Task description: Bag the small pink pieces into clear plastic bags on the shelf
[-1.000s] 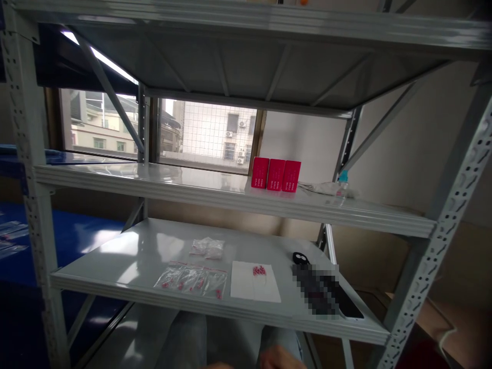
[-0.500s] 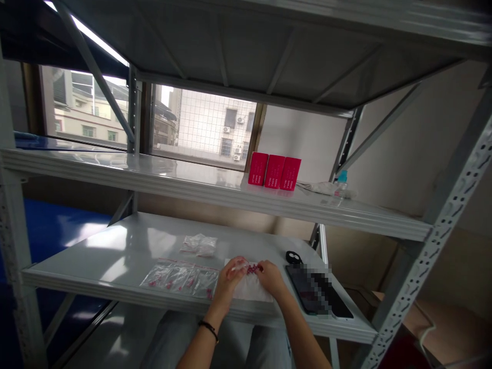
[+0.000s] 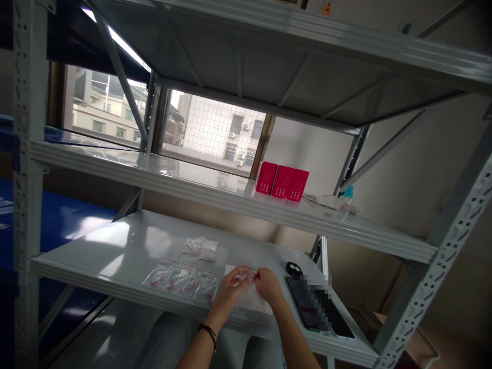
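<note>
The left hand (image 3: 229,287) and the right hand (image 3: 267,285) are brought together over the white sheet (image 3: 251,300) on the lower shelf (image 3: 126,246), fingers pinched narrow around a small clear bag (image 3: 246,275) with red pieces at its mouth; whether anything more is held cannot be told. The small pieces could be spilled if the grip slackens, since the sheet lies close to the front edge and anything dropped could roll off. Open room is left toward the shelf's back, while the sealed bags (image 3: 180,279) just left and the dark phone (image 3: 319,312) just right are easily brushed.
</note>
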The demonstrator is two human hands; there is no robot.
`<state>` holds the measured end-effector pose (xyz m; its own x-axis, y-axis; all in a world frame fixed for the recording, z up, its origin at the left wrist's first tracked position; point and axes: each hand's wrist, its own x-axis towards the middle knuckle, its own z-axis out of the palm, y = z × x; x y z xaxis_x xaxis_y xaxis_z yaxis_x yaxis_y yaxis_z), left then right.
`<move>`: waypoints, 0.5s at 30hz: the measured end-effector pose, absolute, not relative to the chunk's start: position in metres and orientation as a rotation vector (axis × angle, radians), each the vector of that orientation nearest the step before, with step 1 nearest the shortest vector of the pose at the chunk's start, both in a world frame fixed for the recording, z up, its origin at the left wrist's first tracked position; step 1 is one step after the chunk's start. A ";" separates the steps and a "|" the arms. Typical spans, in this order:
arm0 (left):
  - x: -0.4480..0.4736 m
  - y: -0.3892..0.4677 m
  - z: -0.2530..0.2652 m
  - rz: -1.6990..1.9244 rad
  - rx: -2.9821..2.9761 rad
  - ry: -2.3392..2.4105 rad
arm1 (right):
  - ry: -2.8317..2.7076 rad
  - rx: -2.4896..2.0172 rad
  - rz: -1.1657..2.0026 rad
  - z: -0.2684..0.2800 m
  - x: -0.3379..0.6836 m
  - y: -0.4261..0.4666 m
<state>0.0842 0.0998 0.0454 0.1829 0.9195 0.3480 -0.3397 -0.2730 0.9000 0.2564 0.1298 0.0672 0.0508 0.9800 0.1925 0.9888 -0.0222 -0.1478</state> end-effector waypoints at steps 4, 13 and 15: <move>0.084 0.099 0.046 1.388 1.291 0.624 | -2.009 -2.124 -0.042 0.069 0.255 0.134; 0.084 0.102 0.040 1.406 1.242 0.613 | -1.966 -2.107 0.048 0.086 0.256 0.133; 0.085 0.104 0.038 1.399 1.237 0.618 | -1.940 -2.048 0.084 0.101 0.260 0.130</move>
<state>0.0850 0.1037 0.0375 0.1623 0.9300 0.3299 -0.3825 -0.2489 0.8898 0.2605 0.1298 0.1011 0.0771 0.9817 0.1740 0.9630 -0.0281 -0.2681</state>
